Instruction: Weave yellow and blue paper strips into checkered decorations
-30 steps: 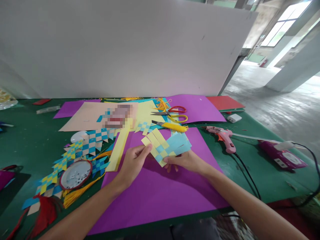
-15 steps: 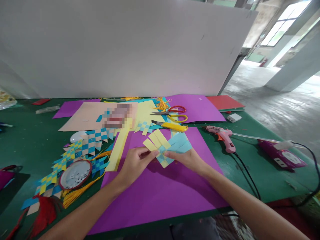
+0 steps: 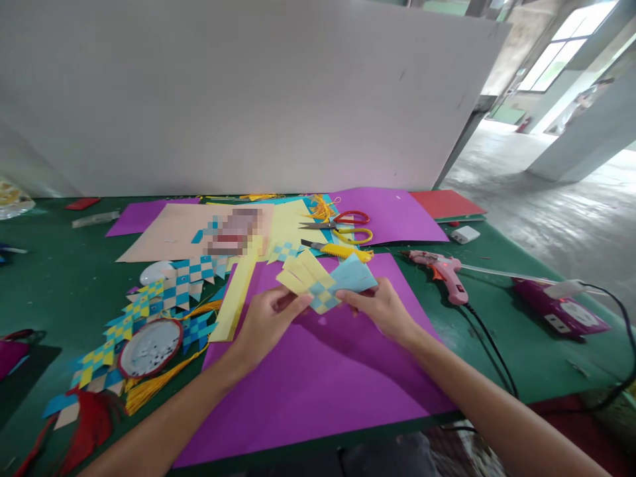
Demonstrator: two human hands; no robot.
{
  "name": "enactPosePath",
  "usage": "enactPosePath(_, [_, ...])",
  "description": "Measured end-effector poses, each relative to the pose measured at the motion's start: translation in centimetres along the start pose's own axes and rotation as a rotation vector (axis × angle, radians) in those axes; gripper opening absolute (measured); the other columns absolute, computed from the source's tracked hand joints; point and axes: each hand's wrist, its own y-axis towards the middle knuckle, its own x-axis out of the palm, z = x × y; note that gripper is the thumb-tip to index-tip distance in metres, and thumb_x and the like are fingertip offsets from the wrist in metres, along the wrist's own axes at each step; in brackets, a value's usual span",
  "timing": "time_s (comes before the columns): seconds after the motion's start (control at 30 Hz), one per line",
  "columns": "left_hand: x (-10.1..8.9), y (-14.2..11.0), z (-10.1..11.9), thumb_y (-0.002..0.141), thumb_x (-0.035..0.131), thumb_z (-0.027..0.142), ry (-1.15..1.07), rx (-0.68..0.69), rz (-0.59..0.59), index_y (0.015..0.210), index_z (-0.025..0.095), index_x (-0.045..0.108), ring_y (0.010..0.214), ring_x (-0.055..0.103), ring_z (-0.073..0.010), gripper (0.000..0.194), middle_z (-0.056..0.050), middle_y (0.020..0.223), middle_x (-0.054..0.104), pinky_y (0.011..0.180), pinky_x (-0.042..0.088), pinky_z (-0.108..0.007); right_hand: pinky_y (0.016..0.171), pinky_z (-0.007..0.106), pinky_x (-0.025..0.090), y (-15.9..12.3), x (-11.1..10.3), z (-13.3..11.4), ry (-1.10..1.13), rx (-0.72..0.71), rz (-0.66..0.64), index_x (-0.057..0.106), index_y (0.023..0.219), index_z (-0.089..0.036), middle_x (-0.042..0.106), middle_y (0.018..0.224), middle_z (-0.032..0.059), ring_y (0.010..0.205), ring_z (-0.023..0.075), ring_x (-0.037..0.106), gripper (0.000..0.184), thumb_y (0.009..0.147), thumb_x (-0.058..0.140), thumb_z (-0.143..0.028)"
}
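A woven piece of yellow and light blue paper strips is held up between my two hands, over a large purple sheet. Its yellow ends fan out to the upper left and its blue ends to the upper right; the middle is a checkered weave. My left hand pinches its left side, thumb on top. With thumb in front and fingers behind, my right hand grips the blue ends on the right. Long yellow strips lie beside my left hand.
Scissors and a yellow utility knife lie beyond my hands. To the right are a pink glue gun and a purple power strip, with cords. At left are finished woven pieces, a round dish and a red tassel.
The woven piece has tilted and shifted slightly left. My right thumb has moved off its checkered middle towards the blue ends, and those ends sit closer together.
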Motion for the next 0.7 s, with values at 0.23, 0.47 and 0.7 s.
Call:
enactPosePath(0.23, [-1.1,0.7,-0.3,0.081,0.051,0.065,-0.527,-0.401,-0.443,0.108,0.013,0.068,0.09,0.069,-0.0247,0.062,-0.014,0.098,0.073,0.079,0.052,-0.031,0.073,0.035,0.05,-0.7,-1.1,0.3,-0.442,-0.778,-0.071,0.072,0.098,-0.027,0.066,0.102,0.0076,0.098,0.0226,0.058,0.022,0.086,0.057,-0.018])
enactPosePath(0.47, [-1.2,0.4,-0.3,0.071,0.078,0.025,-0.427,-0.306,-0.319,0.103,0.016,0.069,0.082,0.067,-0.0168,0.034,-0.006,0.093,0.074,0.071,0.05,-0.022,0.089,0.04,0.047,-0.1,-1.6,1.0,-0.604,-0.758,0.044,0.056,0.126,-0.027,0.063,0.115,0.0085,0.107,0.0227,0.056,0.039,0.089,0.054,-0.016])
enactPosePath(0.7, [-1.2,0.4,0.0,0.07,0.077,0.022,-0.595,-0.213,-0.114,0.103,0.017,0.067,0.094,0.066,-0.0191,0.034,-0.004,0.097,0.073,0.074,0.055,-0.025,0.084,0.039,0.05,3.0,-4.6,0.5,-0.726,-0.371,0.293,0.06,0.117,-0.022,0.064,0.115,0.0091,0.094,0.0232,0.062,0.031,0.087,0.054,-0.027])
